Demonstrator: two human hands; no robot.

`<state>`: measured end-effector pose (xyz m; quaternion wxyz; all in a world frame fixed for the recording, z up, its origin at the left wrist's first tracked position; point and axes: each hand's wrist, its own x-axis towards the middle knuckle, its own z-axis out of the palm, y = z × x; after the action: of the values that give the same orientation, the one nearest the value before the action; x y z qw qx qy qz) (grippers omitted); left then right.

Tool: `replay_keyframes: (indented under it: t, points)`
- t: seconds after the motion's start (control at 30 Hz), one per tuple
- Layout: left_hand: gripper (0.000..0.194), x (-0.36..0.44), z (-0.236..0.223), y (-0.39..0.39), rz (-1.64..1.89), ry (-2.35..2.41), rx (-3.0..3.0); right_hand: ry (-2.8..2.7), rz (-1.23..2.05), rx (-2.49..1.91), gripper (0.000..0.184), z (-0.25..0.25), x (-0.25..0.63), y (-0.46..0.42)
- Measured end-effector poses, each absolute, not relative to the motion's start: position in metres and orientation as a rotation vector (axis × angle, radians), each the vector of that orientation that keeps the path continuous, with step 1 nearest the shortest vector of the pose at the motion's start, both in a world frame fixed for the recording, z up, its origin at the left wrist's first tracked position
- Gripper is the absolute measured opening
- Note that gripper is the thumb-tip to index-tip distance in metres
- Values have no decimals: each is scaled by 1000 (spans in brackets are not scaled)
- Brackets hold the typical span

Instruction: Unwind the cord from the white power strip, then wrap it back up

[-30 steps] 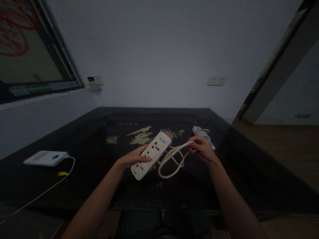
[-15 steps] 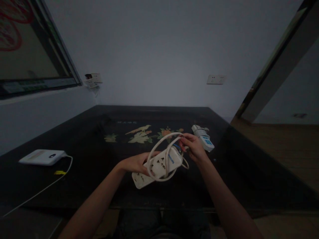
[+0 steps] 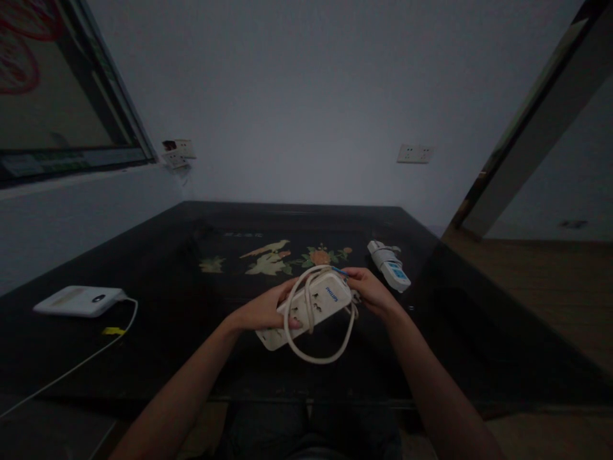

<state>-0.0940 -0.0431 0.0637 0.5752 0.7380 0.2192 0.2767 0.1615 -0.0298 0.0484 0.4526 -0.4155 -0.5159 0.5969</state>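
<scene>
While the power strip (image 3: 324, 300) sits clamped between thumb and fingers of our left hand (image 3: 263, 311), our right hand (image 3: 370, 289) angles inward at its lettered end; whether it pinches the cord (image 3: 320, 361), we cannot tell.

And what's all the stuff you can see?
Table: 1, black, centre
Held power strip: 1, white, above table
Cord: 1, cream, looped across that strip
Wrapped power strip: 1, white, table right
Boxy device: 1, white, table left
Cable: 1, white, from that device
Tag: 1, yellow, beside cable
Bird picture: 1, multicoloured, on table
Wall: 1, pale, behind
Sockets: several, white, wall left and right
Window: 1, dark-framed, far left
Round shapes: 2, red, at window
Floor: 1, brown, right
Legs: 2, dark-clothed, below
Left hand: 1, bare, around held strip
Right hand: 1, bare, at strip's end
</scene>
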Motion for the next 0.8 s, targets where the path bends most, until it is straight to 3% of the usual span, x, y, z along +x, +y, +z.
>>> replay_keyframes:
  t: [0.13,0.23,0.5,0.8]
  points:
    - [113,-95,58,-42,762,535,1662,-1321,1519,-1036,29,50,163,-31]
    - [117,-97,55,-41,799,553,1622,-1336,1522,-1051,29,52,164,-32]
    - [104,-97,53,-39,888,543,1612,-1384,1444,-1070,34,55,171,-31]
    - [96,-109,62,-31,1237,639,1471,-1582,1291,-1249,38,54,190,-27]
